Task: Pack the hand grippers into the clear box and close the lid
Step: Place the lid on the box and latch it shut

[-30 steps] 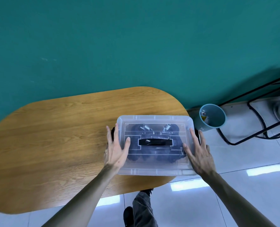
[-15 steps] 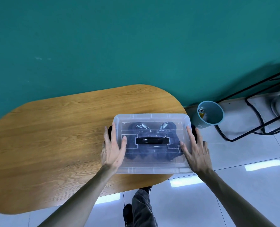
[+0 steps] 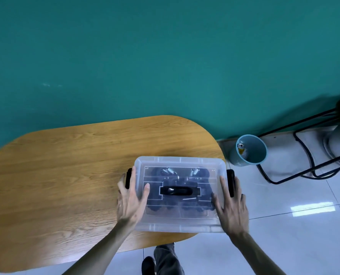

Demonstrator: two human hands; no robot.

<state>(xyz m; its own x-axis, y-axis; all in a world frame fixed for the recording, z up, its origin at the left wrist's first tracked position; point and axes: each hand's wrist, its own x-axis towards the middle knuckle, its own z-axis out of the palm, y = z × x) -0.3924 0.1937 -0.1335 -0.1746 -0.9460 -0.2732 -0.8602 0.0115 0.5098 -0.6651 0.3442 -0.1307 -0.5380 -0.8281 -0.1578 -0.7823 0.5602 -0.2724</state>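
The clear box [image 3: 180,225] stands at the right end of the wooden table [image 3: 65,175], with its clear lid [image 3: 179,161] lying on top. A black carry handle [image 3: 178,191] lies flat in the lid's middle. Dark hand grippers [image 3: 171,171] with metal springs show through the lid inside the box. My left hand [image 3: 130,201] rests on the lid's left edge, fingers straight, beside the black left latch [image 3: 128,178]. My right hand [image 3: 231,207] lies flat on the lid's right edge, next to the black right latch [image 3: 231,182].
A blue bin [image 3: 249,150] with a can inside stands on the tiled floor right of the table. A black metal frame [image 3: 304,155] stands further right. The teal wall [image 3: 165,56] runs behind the table. My leg and shoe [image 3: 163,259] show below the table's edge.
Both hands have stayed flat on the lid's two ends. The left fingers have spread outward over the left latch. The view shifted slightly.
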